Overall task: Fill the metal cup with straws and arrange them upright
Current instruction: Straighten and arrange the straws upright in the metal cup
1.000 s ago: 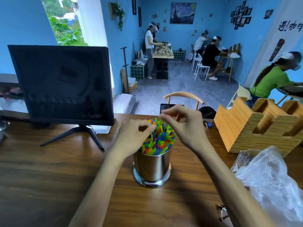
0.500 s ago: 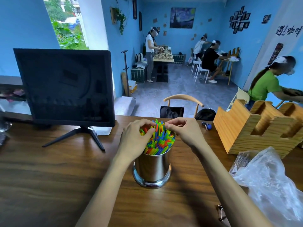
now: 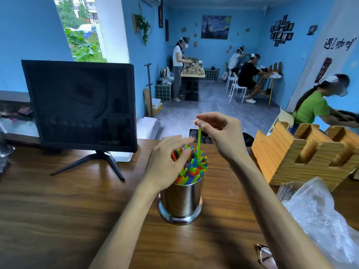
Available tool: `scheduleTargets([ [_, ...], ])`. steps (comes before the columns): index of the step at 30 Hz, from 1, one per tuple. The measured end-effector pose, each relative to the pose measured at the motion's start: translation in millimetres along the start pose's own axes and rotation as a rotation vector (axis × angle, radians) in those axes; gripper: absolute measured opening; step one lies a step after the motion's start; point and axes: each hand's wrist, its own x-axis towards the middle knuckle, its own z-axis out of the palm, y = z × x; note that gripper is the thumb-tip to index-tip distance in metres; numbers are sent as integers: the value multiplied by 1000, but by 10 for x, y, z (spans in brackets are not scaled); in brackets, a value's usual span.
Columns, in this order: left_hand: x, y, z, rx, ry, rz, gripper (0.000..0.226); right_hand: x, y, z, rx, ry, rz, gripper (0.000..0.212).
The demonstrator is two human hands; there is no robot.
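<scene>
A shiny metal cup (image 3: 181, 200) stands on the wooden table (image 3: 58, 210), packed with colourful straws (image 3: 192, 167) that stand upright. My right hand (image 3: 219, 133) is raised above the cup and pinches the top of one green straw (image 3: 199, 142), which is lifted above the bundle with its lower end still among the others. My left hand (image 3: 167, 162) rests on the left side of the bundle, fingers spread and fairly straight, touching the straw tips.
A dark monitor (image 3: 81, 105) on a stand sits at the back left. A slotted wooden holder (image 3: 303, 154) is at the right, a crumpled clear plastic bag (image 3: 320, 220) lies in front of it, and glasses (image 3: 264, 257) lie near the front edge. People work in the room behind.
My right hand has risen from the bundle, drawing one green straw up. My left hand's fingers have uncurled and spread over the straws' left side.
</scene>
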Motion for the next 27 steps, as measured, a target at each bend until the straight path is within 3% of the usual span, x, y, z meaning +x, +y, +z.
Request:
scheduleTargets([
  [2, -3, 4, 16, 74, -20, -38, 21, -24, -61, 26, 11, -22, -53, 16],
  [8, -20, 30, 44, -180, 141, -118, 25, -188, -22, 176, 82, -210, -39, 25],
  [10, 1, 27, 50, -209, 191, -130, 33, -213, 17, 189, 134, -225, -43, 25],
  [15, 52, 41, -86, -608, 349, -210, 5, -275, 294, 113, 28, -250, 68, 14],
  [17, 67, 22, -138, -675, 395, -200, 8, -311, 380, 85, -57, -235, 101, 16],
  [20, 72, -23, -198, -746, 472, -187, 16, -328, 394, 13, 12, -240, 135, 16],
  [23, 64, -42, -253, -896, 452, -231, 23, -318, 394, -17, 17, -265, 183, 16],
  [27, 30, -42, -253, -906, 392, -236, 25, -274, 401, 4, 145, -171, 232, 19],
])
